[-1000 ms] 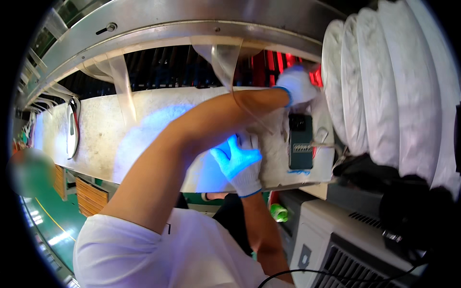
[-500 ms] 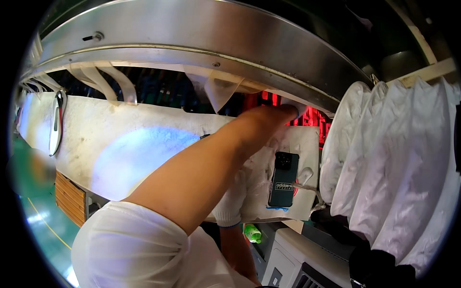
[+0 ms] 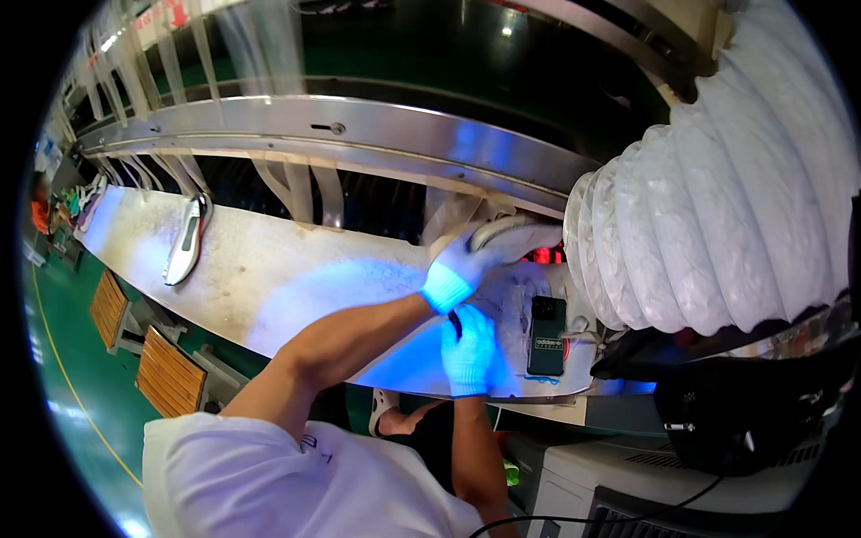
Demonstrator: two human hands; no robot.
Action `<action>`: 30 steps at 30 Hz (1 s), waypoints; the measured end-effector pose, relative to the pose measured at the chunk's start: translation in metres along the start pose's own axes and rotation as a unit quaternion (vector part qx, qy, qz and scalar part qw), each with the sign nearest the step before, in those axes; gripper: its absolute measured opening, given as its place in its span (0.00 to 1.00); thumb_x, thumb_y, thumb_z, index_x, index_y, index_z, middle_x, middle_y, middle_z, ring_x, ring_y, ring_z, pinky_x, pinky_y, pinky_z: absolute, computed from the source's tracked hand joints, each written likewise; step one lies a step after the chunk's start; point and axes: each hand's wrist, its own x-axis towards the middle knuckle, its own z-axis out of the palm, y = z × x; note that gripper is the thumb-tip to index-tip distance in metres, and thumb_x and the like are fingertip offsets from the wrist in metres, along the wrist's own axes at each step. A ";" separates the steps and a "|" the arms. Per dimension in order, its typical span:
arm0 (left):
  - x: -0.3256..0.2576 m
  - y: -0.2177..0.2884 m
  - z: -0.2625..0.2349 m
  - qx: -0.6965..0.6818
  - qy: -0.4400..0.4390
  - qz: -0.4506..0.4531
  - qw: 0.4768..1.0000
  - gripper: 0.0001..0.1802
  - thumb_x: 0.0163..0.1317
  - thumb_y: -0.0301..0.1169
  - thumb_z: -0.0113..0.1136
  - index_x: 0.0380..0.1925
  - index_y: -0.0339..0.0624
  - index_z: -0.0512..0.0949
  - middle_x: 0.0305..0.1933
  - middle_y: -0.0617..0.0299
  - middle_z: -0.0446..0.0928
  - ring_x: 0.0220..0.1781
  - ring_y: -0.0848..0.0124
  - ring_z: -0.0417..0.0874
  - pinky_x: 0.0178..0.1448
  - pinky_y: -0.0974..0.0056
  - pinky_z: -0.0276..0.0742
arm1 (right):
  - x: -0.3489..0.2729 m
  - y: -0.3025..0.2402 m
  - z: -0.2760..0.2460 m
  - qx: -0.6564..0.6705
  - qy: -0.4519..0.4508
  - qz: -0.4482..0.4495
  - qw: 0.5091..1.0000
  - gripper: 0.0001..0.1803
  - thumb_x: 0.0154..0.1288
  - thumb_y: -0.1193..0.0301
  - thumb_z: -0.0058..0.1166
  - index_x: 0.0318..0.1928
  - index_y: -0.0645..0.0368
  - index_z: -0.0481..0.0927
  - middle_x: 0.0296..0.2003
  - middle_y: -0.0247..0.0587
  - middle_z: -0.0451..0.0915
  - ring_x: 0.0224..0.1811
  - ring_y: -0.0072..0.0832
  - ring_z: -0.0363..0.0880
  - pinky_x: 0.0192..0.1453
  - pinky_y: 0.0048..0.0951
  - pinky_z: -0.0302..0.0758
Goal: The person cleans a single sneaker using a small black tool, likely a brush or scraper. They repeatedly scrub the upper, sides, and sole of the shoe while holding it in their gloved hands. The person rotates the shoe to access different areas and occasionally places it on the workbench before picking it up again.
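Back from the red-lit opening (image 3: 543, 255) it had reached into half a second earlier, the left hand (image 3: 453, 272) now showed over the bench (image 3: 233, 251) with a grey-and-white shoe (image 3: 517, 238). From my distant station I also saw the right hand (image 3: 468, 354) out in full view, where the forearm had partly covered it. Nearest me were the worker's white shirt (image 3: 296, 475) and, below the bench's near edge, a foot in a pale clog (image 3: 378, 412). At left, slatted wooden seats (image 3: 170, 372) stood above a green floor. Over the near part of the bench, under blue light, the gloved right hand was curled closed on a small dark object (image 3: 456, 322), its tip poking up from the fingers; I could not tell its kind. Just to the right lay a dark phone (image 3: 546, 334), back up. Slightly farther off, the gloved left hand was closed on the shoe's left end, the shoe pointing right toward a pleated white duct (image 3: 708, 215); motion blur hid the exact finger placement from me. A second shoe (image 3: 186, 242), white and dark, rested well to the left. Farthest back, clear strips (image 3: 327, 193) hung below a curved steel rail (image 3: 386, 130).
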 end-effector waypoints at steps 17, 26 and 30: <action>-0.138 -0.027 -0.338 0.382 -0.252 0.115 0.882 0.48 0.51 0.32 0.83 0.75 0.39 0.76 0.60 0.42 0.87 0.57 0.46 0.92 0.62 0.47 0.89 | -0.002 -0.010 0.003 -0.042 0.027 0.003 0.999 0.23 0.65 0.63 0.76 0.57 0.57 0.90 0.58 0.48 0.89 0.62 0.52 0.85 0.70 0.51 0.81; -0.099 0.015 -0.245 0.395 -0.263 -0.003 0.880 0.62 0.44 0.42 0.88 0.83 0.42 0.70 0.66 0.42 0.87 0.64 0.47 0.91 0.66 0.50 0.87 | -0.001 -0.006 0.002 -0.039 0.028 0.012 0.999 0.21 0.66 0.62 0.76 0.56 0.56 0.91 0.57 0.48 0.90 0.60 0.51 0.86 0.69 0.51 0.81; -0.111 -0.030 -0.252 0.051 -0.159 -0.007 0.986 0.69 0.43 0.36 0.95 0.85 0.34 0.65 0.75 0.45 0.82 0.74 0.57 0.85 0.78 0.53 0.81 | 0.002 0.000 0.004 -0.020 0.031 0.009 0.999 0.21 0.65 0.62 0.75 0.56 0.57 0.91 0.56 0.50 0.90 0.60 0.52 0.86 0.69 0.51 0.81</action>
